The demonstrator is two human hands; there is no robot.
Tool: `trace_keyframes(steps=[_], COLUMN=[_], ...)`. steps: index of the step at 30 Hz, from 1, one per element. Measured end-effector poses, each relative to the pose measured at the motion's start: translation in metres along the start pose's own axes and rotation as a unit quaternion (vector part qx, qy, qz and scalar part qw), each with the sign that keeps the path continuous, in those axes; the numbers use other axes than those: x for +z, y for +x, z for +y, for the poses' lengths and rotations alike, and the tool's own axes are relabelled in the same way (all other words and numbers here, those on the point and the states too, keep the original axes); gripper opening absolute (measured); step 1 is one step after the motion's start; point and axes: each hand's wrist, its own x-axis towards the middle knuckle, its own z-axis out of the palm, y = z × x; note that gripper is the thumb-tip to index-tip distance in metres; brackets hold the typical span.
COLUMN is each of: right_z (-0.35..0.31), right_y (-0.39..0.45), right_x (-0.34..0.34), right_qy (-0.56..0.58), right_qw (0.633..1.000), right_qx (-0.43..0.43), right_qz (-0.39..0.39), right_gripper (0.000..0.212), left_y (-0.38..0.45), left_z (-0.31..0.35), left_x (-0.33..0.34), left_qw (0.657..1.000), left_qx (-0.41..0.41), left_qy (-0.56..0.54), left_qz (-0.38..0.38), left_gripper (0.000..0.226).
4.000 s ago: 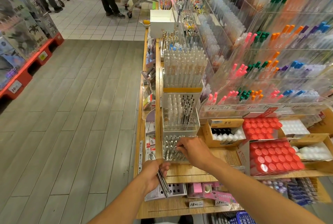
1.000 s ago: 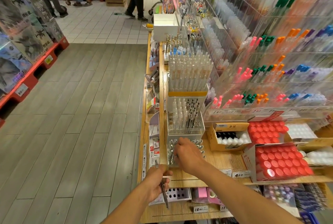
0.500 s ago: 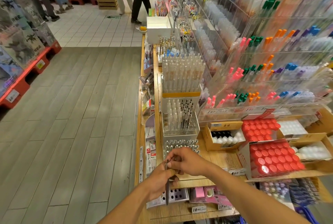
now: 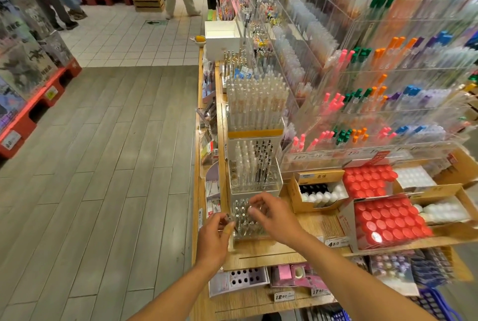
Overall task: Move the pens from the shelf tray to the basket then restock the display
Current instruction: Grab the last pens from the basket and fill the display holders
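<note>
A clear shelf tray (image 4: pixel 248 234) of upright silver pens (image 4: pixel 243 213) stands at the front of the wooden shelf. My left hand (image 4: pixel 214 239) is at the tray's left edge, thumb and fingers pinching the top of a pen there. My right hand (image 4: pixel 274 218) hovers over the tray's right half, its fingers curled down and pinching a pen top. A corner of the blue basket (image 4: pixel 434 304) shows at the bottom right, below the shelf.
Taller clear pen holders (image 4: pixel 254 173) stand right behind the tray. Boxes of red-capped bottles (image 4: pixel 385 220) and a carton of white bottles (image 4: pixel 318 192) sit to the right. Acrylic racks of coloured pens (image 4: pixel 362 103) rise behind. The aisle floor lies left, with people far off.
Both hands rose from the shelf's front edge to the tray. The long pen that hung from my left hand is no longer seen below it.
</note>
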Motion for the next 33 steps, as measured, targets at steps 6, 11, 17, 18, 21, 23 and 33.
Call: trace_keyframes(steps=[6, 11, 17, 18, 21, 23, 33], right_z=[0.032, 0.053, 0.066, 0.068, 0.07, 0.071, 0.073], right_y=[-0.016, -0.025, -0.022, -0.021, -0.019, -0.02, -0.027], right_x=[-0.018, -0.024, -0.016, -0.015, -0.013, -0.012, -0.012], right_qy=[-0.052, -0.042, 0.047, 0.054, 0.061, 0.061, 0.081], right_qw=[0.99, 0.983, 0.982, 0.981, 0.981, 0.98, 0.98], right_qx=[0.034, 0.091, 0.158, 0.158, 0.159, 0.156, 0.159], right_qz=[0.128, 0.152, 0.098, 0.093, 0.096, 0.105, 0.091], right_gripper=[0.011, 0.013, 0.02, 0.021, 0.017, 0.012, 0.019], left_y=[0.001, 0.001, 0.0, 0.0, 0.001, 0.002, 0.003], left_z=[-0.001, -0.002, -0.004, -0.004, -0.005, -0.005, -0.015], left_x=[0.006, 0.008, 0.006, 0.005, 0.005, 0.005, 0.002], left_qw=[0.997, 0.993, 0.989, 0.987, 0.984, 0.981, 0.949], left_qx=[0.026, 0.052, 0.077, 0.087, 0.106, 0.115, 0.216], left_qy=[0.066, 0.109, 0.127, 0.132, 0.145, 0.154, 0.213], left_qz=[0.005, 0.003, -0.009, -0.012, -0.018, -0.028, -0.082], left_gripper=[0.009, 0.011, 0.019, 0.02, 0.023, 0.024, 0.025])
